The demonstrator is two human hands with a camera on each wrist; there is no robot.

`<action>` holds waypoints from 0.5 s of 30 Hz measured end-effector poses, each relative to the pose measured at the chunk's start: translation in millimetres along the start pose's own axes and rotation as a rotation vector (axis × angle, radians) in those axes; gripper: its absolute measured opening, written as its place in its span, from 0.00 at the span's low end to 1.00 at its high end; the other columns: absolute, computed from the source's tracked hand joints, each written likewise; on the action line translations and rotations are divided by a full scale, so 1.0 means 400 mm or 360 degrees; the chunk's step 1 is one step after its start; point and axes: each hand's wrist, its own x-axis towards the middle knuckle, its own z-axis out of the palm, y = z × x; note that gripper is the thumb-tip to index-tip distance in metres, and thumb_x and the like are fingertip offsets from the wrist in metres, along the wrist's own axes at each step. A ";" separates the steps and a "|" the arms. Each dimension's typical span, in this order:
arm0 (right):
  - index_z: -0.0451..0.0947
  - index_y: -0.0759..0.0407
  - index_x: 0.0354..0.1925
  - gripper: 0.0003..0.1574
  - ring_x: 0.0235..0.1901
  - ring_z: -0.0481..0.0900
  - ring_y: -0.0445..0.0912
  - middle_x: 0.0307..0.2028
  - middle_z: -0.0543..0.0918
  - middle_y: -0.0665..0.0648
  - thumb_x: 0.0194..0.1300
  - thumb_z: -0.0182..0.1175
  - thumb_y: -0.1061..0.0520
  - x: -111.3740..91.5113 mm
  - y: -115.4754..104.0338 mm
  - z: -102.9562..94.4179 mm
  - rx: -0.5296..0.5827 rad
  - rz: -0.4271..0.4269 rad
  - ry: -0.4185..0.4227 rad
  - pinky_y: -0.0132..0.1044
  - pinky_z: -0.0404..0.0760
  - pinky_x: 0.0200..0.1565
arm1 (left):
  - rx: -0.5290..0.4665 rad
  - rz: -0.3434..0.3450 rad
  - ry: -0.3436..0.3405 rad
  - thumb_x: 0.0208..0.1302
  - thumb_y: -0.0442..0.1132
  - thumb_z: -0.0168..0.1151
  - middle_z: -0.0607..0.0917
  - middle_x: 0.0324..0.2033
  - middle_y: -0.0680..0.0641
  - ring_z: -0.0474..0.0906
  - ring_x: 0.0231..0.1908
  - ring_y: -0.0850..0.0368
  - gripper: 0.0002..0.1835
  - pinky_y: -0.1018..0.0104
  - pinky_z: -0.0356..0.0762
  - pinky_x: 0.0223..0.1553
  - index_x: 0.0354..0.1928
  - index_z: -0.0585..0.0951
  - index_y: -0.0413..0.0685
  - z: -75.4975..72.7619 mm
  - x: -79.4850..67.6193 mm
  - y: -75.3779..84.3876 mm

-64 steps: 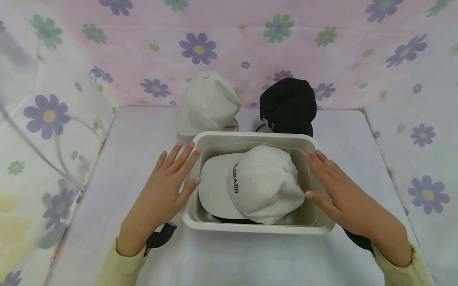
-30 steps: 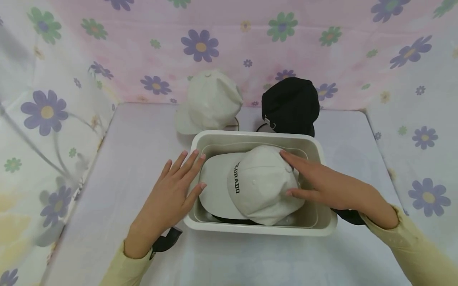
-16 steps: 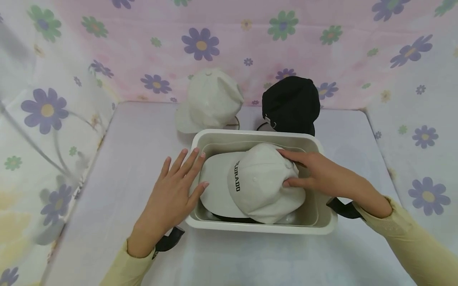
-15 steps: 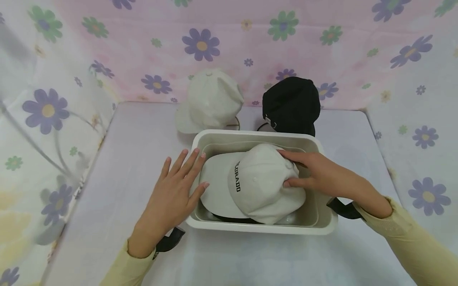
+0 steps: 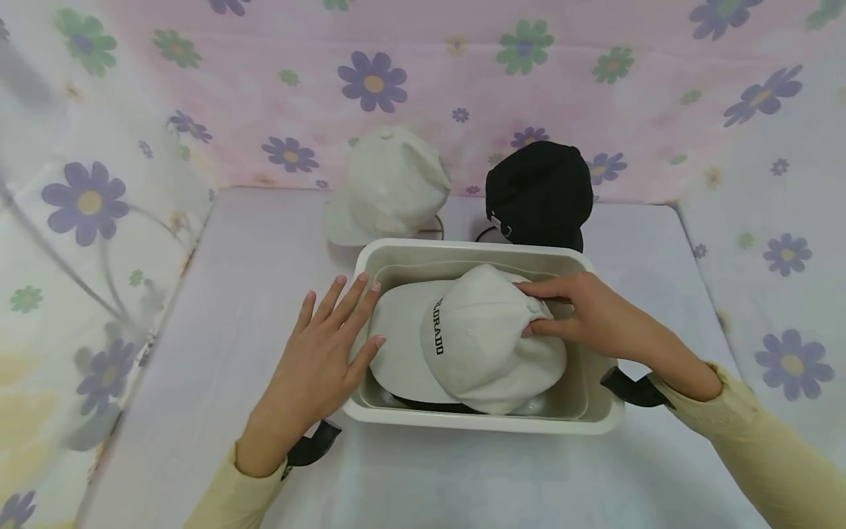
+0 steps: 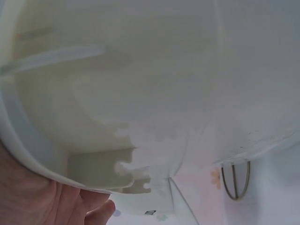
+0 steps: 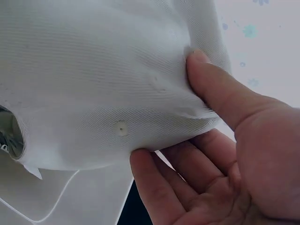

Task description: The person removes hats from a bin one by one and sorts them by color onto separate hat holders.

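Note:
A white baseball cap [image 5: 469,367] with dark lettering lies in a cream plastic bin [image 5: 476,422], brim to the left. A dark edge [image 5: 432,405] shows beneath its brim. My right hand [image 5: 604,316] pinches the crown near the top button. In the right wrist view, the thumb [image 7: 206,77] presses a fold of the cap [image 7: 93,84] against the fingers below. Spread and straight, the fingers of my left hand [image 5: 317,356] lie over the bin's left rim. The left wrist view shows that hand [image 6: 35,199] against the bin wall [image 6: 140,70].
Behind the bin, another white cap [image 5: 393,184] sits at left with a wire loop [image 5: 432,229] beside it. A black cap [image 5: 538,195] is at right. All stand on a table [image 5: 264,235] covered in pale cloth, with flowered fabric walls [image 5: 456,73] at the back and sides.
My right hand has left the bin's right rim, moved left over the white cap and pinched its crown, bunching the fabric. The left hand stays by the left rim.

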 end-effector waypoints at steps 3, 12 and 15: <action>0.80 0.57 0.63 0.35 0.54 0.83 0.47 0.57 0.86 0.55 0.58 0.76 0.55 -0.001 0.003 0.000 -0.0004 0.0001 0.0008 0.47 0.84 0.51 | -0.0003 0.0006 -0.0005 0.78 0.56 0.49 0.54 0.80 0.47 0.45 0.80 0.43 0.36 0.35 0.42 0.76 0.81 0.56 0.51 0.002 0.003 -0.001; 0.83 0.50 0.61 0.31 0.52 0.81 0.37 0.54 0.87 0.49 0.59 0.75 0.55 0.004 -0.003 -0.014 0.0079 -0.0063 -0.0041 0.36 0.83 0.46 | -0.0011 0.0003 -0.0007 0.78 0.55 0.49 0.54 0.80 0.47 0.46 0.80 0.43 0.36 0.35 0.43 0.76 0.81 0.56 0.51 0.001 0.000 -0.003; 0.82 0.50 0.62 0.30 0.52 0.81 0.35 0.54 0.87 0.48 0.60 0.74 0.55 0.005 -0.005 -0.017 0.0099 -0.0097 -0.0053 0.34 0.82 0.45 | -0.0011 0.0001 0.0004 0.78 0.55 0.49 0.55 0.80 0.47 0.46 0.80 0.43 0.36 0.35 0.44 0.75 0.81 0.56 0.51 0.002 -0.001 -0.003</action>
